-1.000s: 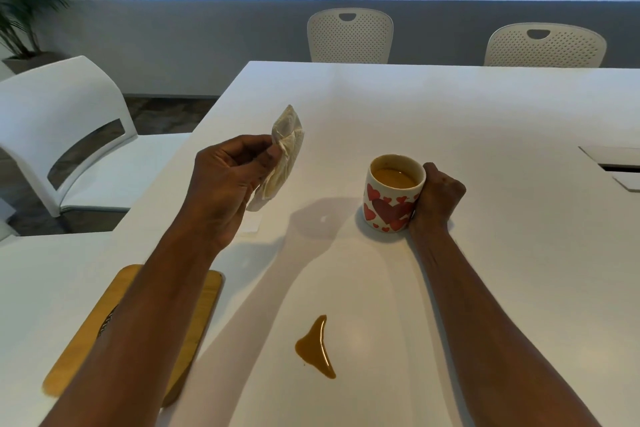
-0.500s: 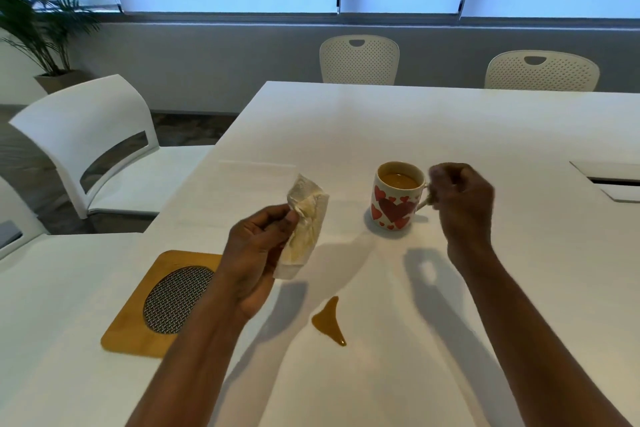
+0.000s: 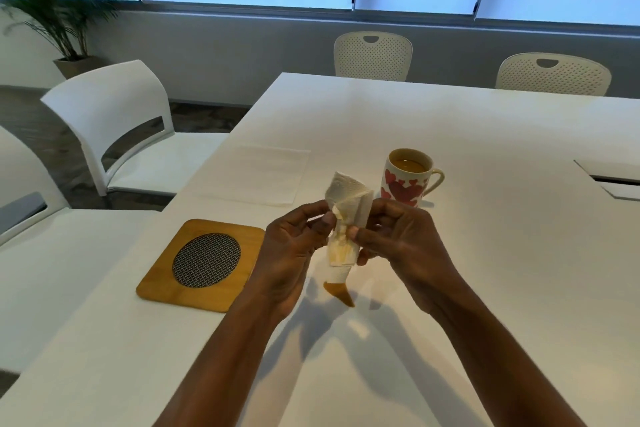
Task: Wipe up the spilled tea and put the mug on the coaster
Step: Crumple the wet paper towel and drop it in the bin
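Observation:
Both hands hold a crumpled, tea-stained paper towel in the air above the table. My left hand pinches its left edge and my right hand pinches its right edge. Just below the towel a small brown tea spill lies on the white table. A white mug with red hearts, full of tea, stands behind my right hand with its handle to the right. The square wooden coaster with a round mesh centre lies left of my hands.
A flat white paper sheet lies on the table behind the coaster. White chairs stand at the left and two perforated chairs at the far side. A recessed cable hatch sits at the right edge.
My right hand let go of the mug's handle and came over to the paper towel. My left hand brought the towel down towards the spill. The view shifted, uncovering the coaster.

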Action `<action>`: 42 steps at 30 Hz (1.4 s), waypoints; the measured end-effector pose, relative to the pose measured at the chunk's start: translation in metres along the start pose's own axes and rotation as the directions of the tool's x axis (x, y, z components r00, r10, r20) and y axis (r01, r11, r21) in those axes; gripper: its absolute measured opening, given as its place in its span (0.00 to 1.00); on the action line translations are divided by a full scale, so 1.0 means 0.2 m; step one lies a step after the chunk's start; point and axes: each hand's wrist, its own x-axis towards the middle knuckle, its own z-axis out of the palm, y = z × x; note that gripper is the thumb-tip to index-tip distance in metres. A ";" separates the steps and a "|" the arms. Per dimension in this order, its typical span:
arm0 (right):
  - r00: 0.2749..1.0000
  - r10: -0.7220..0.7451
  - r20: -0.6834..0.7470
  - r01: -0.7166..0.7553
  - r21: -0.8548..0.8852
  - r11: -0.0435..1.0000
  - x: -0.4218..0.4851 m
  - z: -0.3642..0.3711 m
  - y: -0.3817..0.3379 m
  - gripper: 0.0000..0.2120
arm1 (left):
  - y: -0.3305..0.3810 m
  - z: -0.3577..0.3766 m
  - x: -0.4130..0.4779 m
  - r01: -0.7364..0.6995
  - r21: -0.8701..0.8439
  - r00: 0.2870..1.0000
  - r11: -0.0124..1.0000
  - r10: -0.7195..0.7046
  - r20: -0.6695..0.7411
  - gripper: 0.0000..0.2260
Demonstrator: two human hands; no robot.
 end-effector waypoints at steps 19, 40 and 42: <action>0.838 -0.136 0.528 0.544 -0.793 0.275 -0.17 0.01 0.31 0.12 | -0.10 -0.16 -0.27 -0.003 0.685 0.981 0.729 0.136 -0.140 0.15; 0.934 -0.022 0.357 0.351 -0.903 0.248 -0.14 0.17 0.31 0.12 | -0.10 -0.13 -0.28 0.049 0.600 0.975 0.799 0.091 -0.201 0.18; 0.934 -0.029 0.356 0.352 -0.903 0.245 -0.14 0.16 0.32 0.11 | -0.09 -0.13 -0.28 0.046 0.604 0.976 0.795 0.094 -0.198 0.18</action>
